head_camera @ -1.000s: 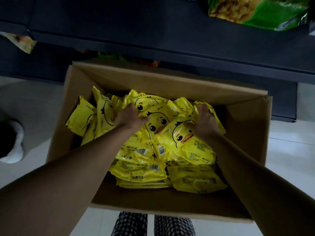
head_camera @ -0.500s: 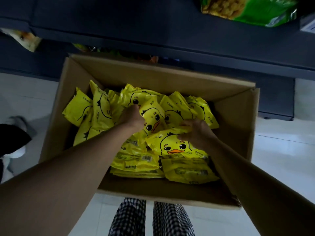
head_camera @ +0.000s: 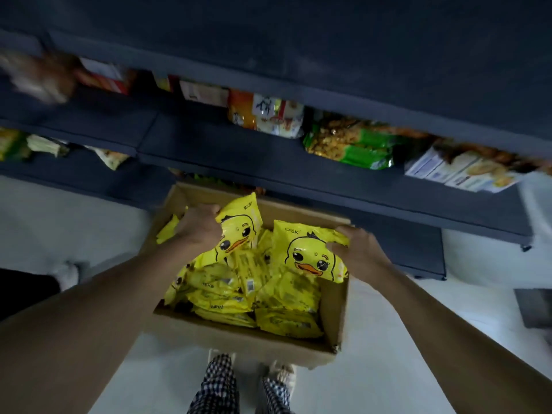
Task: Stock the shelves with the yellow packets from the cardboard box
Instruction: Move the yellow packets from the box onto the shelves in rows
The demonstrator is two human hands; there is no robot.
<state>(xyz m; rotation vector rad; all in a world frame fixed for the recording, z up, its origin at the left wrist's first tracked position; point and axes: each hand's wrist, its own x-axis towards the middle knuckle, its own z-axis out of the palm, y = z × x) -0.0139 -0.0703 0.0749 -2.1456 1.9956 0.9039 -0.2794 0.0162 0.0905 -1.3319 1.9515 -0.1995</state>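
Head cam, looking down: cardboard box point(head_camera: 239, 339) on the pale floor is the landmark for everything else.

Hands: left hand point(head_camera: 198, 225) has fingers curled round the edge of a yellow duck-print packet point(head_camera: 239, 231), held up over the box's far-left part. Right hand point(head_camera: 357, 252) grips a second duck packet point(head_camera: 313, 252) by its right edge, over the box's right wall, thumb on the printed face. Both packets look lifted clear of the pile, though whether their lower edges touch it I can't tell.

In the box: pile of yellow packets point(head_camera: 239, 291), lots of them, many barcode side up, filling most of the floor of the box. A few stand along its left wall.

Beyond the box, far side: dark shelving point(head_camera: 209, 150), several tiers. Shelf above the box carries an orange snack bag point(head_camera: 263, 115), a green snack bag point(head_camera: 352, 144) and a white carton point(head_camera: 460, 171) off to the right. Blurry goods further left. No yellow duck packets visible on any tier.

Near side of box: checked trousers point(head_camera: 218, 386).

Progress, judged: early. Box nearly full, two pkts in hand, none seen shelved; almost all stocking left.
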